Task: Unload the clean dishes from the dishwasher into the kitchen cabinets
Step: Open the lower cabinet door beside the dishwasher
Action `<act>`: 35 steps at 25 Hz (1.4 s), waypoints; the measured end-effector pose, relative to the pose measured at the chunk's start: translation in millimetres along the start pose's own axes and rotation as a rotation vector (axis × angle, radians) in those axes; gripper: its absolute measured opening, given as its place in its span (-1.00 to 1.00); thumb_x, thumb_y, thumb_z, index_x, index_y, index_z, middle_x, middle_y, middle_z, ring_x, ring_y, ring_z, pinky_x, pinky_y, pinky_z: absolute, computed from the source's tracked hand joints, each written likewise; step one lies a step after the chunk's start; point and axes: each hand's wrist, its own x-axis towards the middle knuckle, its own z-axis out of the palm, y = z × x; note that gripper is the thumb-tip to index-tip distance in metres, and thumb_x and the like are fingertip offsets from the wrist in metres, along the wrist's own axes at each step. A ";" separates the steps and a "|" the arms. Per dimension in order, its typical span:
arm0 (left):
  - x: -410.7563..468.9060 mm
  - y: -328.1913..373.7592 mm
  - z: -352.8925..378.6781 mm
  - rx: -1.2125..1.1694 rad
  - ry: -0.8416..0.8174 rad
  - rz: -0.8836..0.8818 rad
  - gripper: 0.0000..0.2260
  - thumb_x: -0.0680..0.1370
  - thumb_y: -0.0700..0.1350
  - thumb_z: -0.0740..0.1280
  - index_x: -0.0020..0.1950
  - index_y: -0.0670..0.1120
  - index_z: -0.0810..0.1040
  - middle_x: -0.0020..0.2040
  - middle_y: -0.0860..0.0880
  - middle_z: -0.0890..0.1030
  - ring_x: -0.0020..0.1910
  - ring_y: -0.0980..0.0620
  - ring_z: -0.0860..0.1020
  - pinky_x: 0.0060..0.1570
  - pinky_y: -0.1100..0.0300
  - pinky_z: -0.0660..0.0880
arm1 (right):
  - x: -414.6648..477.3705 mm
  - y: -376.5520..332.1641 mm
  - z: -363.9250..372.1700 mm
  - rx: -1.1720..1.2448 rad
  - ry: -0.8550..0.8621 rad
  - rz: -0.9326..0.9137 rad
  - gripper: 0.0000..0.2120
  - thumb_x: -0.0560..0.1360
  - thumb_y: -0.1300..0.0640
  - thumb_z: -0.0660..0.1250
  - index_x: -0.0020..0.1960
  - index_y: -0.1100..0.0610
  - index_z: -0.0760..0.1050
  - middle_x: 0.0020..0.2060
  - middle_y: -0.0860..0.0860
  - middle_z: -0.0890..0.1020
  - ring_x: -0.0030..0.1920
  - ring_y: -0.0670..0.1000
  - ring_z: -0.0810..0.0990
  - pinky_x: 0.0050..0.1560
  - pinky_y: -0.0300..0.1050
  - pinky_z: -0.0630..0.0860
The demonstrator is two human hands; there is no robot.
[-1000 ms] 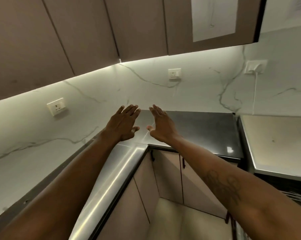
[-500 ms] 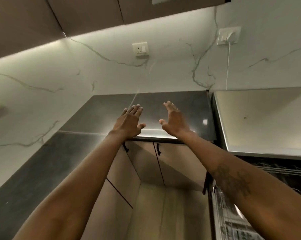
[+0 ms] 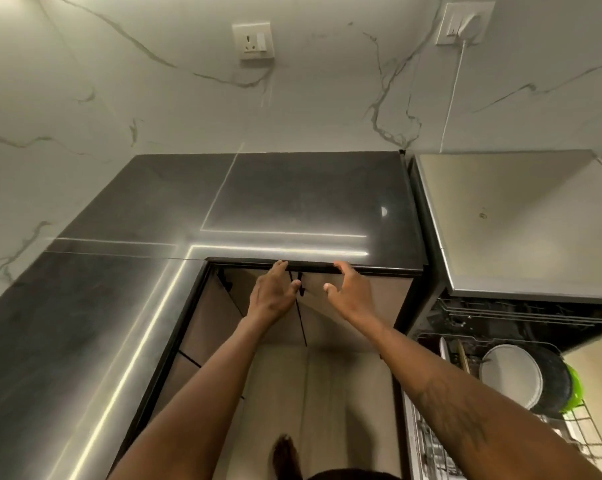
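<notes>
From the head camera: my left hand (image 3: 271,296) and right hand (image 3: 351,292) hang side by side at the centre. Their fingers are straight, loosely spread and empty, just under the dark counter (image 3: 292,202) edge, before the lower cabinet doors (image 3: 391,299). At four o'clock the dishwasher (image 3: 517,230) stands open, with a white plate (image 3: 510,375) on edge in its rack (image 3: 583,431).

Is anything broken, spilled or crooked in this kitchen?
No, nothing stands out. The plates stand upright in the rack, the counter shows no spill, and the left hand and right hand hold nothing.
</notes>
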 end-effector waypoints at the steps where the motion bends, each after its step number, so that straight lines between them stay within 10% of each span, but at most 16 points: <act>1: 1.1 -4.9 4.7 -0.026 -0.032 -0.019 -0.49 0.57 0.08 0.33 0.49 0.00 0.35 0.41 -0.09 0.48 0.31 -0.17 0.50 0.28 -0.05 0.47 | -1.0 4.9 8.1 0.017 -0.026 0.034 -0.47 0.50 0.06 0.42 0.44 0.06 0.42 0.32 0.05 0.56 0.35 0.07 0.51 0.35 -0.04 0.45; 4: 21.8 -33.4 13.7 -0.148 -0.144 -0.060 -0.61 0.57 0.11 0.29 0.35 -0.01 0.44 0.09 -0.14 0.64 0.15 -0.18 0.57 0.18 -0.07 0.51 | 12.0 9.2 52.1 0.063 -0.095 0.134 -0.54 0.49 0.07 0.46 0.37 0.08 0.50 0.26 0.03 0.61 0.29 0.03 0.55 0.33 -0.04 0.50; 8: 53.2 -62.4 34.5 -0.233 -0.213 -0.151 -0.56 0.62 0.06 0.26 0.45 -0.09 0.43 0.34 -0.14 0.55 0.36 -0.17 0.46 0.34 0.01 0.37 | 30.9 10.3 97.5 0.127 -0.102 0.297 -0.61 0.53 0.06 0.44 0.32 0.13 0.55 0.19 0.05 0.65 0.18 -0.01 0.61 0.24 -0.13 0.53; 13: 97.2 -78.7 74.5 -0.308 -0.279 -0.246 -0.74 0.62 0.04 0.26 0.03 -0.12 0.61 0.01 -0.13 0.67 0.10 -0.18 0.58 -0.03 0.17 0.39 | 71.4 23.3 144.3 0.089 -0.068 0.394 -0.61 0.58 -0.01 0.34 0.34 0.16 0.53 0.19 0.13 0.65 0.22 0.12 0.60 0.23 -0.04 0.52; 22: 118.3 -87.7 96.8 -0.451 -0.276 -0.439 -0.71 0.65 0.04 0.21 0.20 -0.06 0.62 0.11 -0.09 0.63 0.10 -0.08 0.52 -0.03 0.24 0.32 | 117.6 27.3 184.1 0.355 -0.083 0.598 -0.52 0.51 0.17 0.29 0.42 -0.04 0.46 0.26 0.05 0.60 0.22 0.08 0.57 0.32 0.03 0.50; 35: 89.5 -83.0 83.0 -0.323 -0.259 -0.119 -0.73 0.67 0.07 0.18 0.13 -0.07 0.55 -0.08 0.04 0.59 -0.15 0.14 0.54 -0.02 0.20 0.53 | 56.0 38.1 169.6 0.111 -0.223 0.515 -0.69 0.62 -0.06 0.24 0.27 0.06 0.52 0.08 0.04 0.64 0.04 0.05 0.59 0.13 0.04 0.59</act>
